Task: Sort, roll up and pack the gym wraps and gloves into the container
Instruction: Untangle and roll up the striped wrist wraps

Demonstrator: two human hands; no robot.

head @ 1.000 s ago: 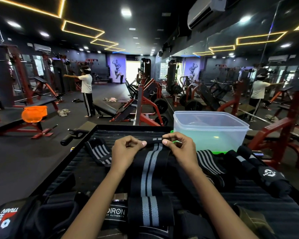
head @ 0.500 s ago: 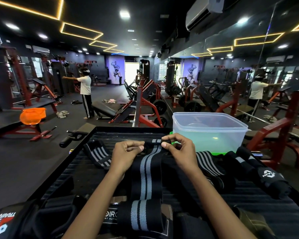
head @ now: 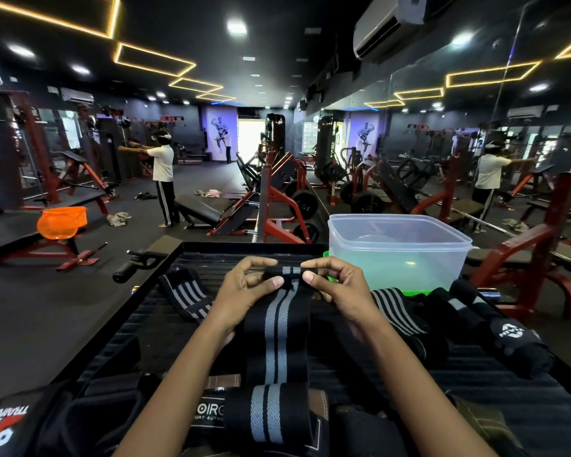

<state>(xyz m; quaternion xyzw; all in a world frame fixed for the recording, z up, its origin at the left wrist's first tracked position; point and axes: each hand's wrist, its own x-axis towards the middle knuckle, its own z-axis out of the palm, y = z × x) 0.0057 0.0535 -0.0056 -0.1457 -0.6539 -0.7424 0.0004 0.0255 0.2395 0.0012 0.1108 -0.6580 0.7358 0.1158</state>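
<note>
The left hand (head: 244,288) and right hand (head: 337,285) both pinch the far end of the black wrap (head: 277,334) with grey stripes, thumbs in front and fingers curled over a small starting roll held between them; that roll lies crosswise, left to right, while the wrap's long axis runs straight back toward the person along the black ribbed tray (head: 475,390); so rolling, I judge, must travel toward the body, both hands equally near; the clear container (head: 399,255) stands just beyond the right hand, which would be the nearer one for packing.
</note>
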